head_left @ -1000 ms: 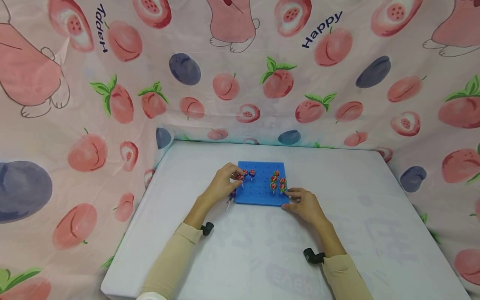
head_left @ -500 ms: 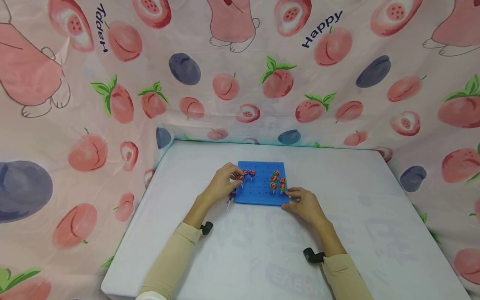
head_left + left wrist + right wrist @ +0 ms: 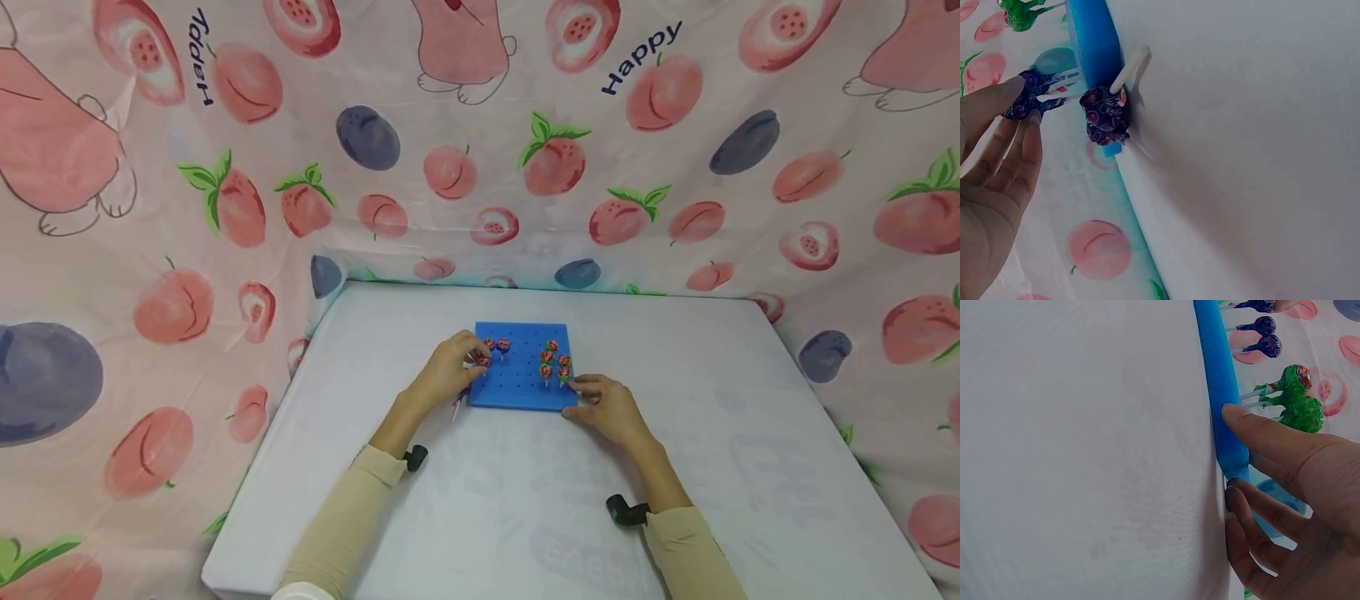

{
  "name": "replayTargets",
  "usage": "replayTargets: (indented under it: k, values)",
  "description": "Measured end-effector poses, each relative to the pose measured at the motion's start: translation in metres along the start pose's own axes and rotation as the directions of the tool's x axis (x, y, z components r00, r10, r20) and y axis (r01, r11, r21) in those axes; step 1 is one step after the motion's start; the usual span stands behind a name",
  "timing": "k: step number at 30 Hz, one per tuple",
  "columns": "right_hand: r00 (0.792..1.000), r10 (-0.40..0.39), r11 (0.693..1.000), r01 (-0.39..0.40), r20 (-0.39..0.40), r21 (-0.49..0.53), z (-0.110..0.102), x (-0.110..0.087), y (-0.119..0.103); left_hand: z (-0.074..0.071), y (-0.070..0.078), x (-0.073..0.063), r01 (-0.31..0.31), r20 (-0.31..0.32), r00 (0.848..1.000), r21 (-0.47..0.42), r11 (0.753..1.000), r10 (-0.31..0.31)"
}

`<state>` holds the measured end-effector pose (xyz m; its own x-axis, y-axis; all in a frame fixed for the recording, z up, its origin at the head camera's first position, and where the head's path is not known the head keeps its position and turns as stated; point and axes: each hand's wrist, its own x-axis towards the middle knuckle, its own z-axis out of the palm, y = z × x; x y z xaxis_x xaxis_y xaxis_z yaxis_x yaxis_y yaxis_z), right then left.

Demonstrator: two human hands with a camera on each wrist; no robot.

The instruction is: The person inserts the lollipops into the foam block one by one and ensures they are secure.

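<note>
A blue pegboard with rows of holes lies on the table. My left hand is at its left edge, pinching a purple-wrapped lollipop between thumb and fingers, its stick pointing at the board. Another purple lollipop stands in the board's back left, with one more beside it. Several green-and-red lollipops stand on the right side. My right hand grips the front right corner, thumb on the front edge and fingers along the side. Loose purple lollipops lie by the board's left edge, mostly hidden by my left hand in the head view.
The white-covered table reaches back to a fruit-print curtain, which also hangs along both sides. Small black wrist cameras sit on both forearms.
My left hand has dipped slightly toward the board with the pinched lollipop and now covers more of the loose lollipops. My right hand has stayed at the corner.
</note>
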<state>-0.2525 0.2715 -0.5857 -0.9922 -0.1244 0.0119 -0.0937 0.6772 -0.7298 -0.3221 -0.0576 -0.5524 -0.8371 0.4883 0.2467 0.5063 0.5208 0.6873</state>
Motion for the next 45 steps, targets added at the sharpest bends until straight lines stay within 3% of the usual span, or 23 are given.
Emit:
replayTargets:
  k: [4,10,19,26,32,37,42,45]
  values:
    - [1.0,0.001,1.0,-0.001,0.005,0.008,0.0,0.0,0.0,0.004,-0.001,-0.002,0.019,-0.018,1.0,0.021,1.0,-0.019]
    - [1.0,-0.004,1.0,0.004,0.004,0.002,0.0,0.0,-0.002,0.006,0.001,-0.003,-0.001,-0.049,0.999,0.027,1.0,0.002]
    - [1.0,-0.001,1.0,0.001,0.005,0.0,-0.001,-0.001,-0.003,0.002,0.003,-0.006,0.018,-0.021,1.0,0.035,0.999,-0.017]
    - [1.0,-0.001,1.0,0.001,0.0,-0.007,-0.001,-0.001,-0.004,0.0,-0.002,-0.007,-0.011,0.008,1.0,0.019,1.0,0.011]
    - [1.0,-0.005,1.0,0.005,0.005,-0.005,-0.001,-0.001,-0.002,-0.003,-0.004,-0.007,-0.021,-0.016,1.0,-0.005,1.0,0.021]
    - [1.0,0.001,1.0,-0.001,0.006,0.004,0.0,-0.001,-0.001,-0.005,-0.007,-0.008,0.047,-0.063,0.997,-0.01,0.999,-0.048]
    - [1.0,0.003,1.0,-0.003,0.005,0.009,0.0,0.0,0.0,-0.007,-0.012,-0.01,0.148,-0.121,0.983,0.083,0.986,-0.137]
    - [1.0,0.005,1.0,-0.005,0.003,0.014,0.0,0.0,0.0,-0.008,-0.014,-0.011,0.205,-0.106,0.976,0.16,0.965,-0.19]
